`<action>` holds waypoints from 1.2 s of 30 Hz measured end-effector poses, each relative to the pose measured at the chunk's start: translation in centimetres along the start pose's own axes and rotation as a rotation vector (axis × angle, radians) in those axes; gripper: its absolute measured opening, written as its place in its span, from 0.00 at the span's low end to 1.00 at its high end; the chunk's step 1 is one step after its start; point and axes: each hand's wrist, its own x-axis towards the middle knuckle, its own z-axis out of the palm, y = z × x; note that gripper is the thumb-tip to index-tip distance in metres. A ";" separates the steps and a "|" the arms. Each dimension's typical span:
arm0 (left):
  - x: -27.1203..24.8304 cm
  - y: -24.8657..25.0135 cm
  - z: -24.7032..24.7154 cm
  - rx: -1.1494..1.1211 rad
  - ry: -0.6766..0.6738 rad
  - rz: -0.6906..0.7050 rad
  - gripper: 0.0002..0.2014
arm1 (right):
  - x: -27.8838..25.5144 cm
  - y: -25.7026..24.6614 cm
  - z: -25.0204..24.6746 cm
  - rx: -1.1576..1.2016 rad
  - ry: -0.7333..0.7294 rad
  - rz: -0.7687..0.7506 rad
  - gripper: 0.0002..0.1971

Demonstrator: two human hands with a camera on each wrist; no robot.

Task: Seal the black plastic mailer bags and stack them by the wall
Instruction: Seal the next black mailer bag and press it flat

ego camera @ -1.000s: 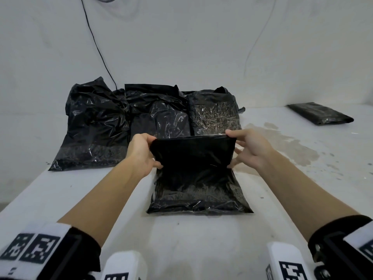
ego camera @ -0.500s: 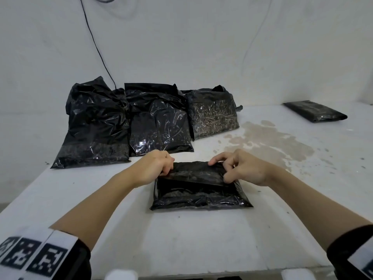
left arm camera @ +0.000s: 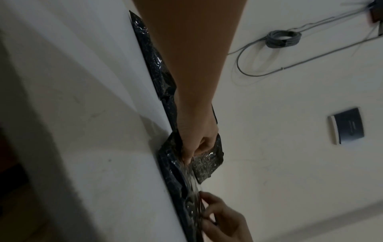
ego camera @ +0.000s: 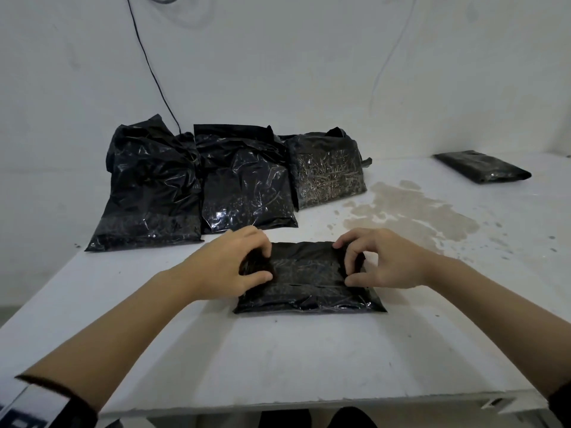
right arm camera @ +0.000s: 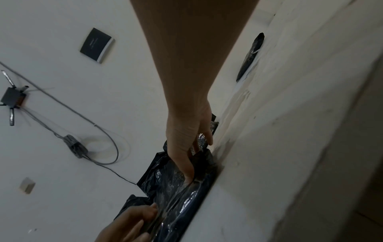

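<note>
so both grips are working the same bag here: the left hand (ego camera: 230, 267) has curled fingers and thumb pinching the left end of the folded-over flap, and the right hand (ego camera: 381, 261) is doing the same at the right end, fingertips bent down onto the fold with the thumb pressing the flap edge. the mailer bag (ego camera: 309, 282) lies flat in the middle of the frame on the white worktop (ego camera: 278, 359), flap turned down toward the bottom of the frame. my read is this is the sealing step, flap being pressed onto the body. the film looks thin, glossy and crinkly, so i'd guess it's slippery and floppy, and the filling looks loose, so it probably sags if you lift it by one corner. better to take it by both short ends or scoop under it. further out, three filled bags (ego camera: 244, 180) lean in a row at the wall in the upper left, which looks like the stacking spot, and one more flat bag (ego camera: 482, 166) sits way off at the upper right edge. a black cable (ego camera: 148, 66) hangs down the wall (ego camera: 309, 57) above the row.
</note>
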 end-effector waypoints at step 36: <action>0.8 5.0 4.2 -0.032 -0.030 -0.555 0.28 | 1.2 -4.3 5.8 -0.124 0.257 0.423 0.19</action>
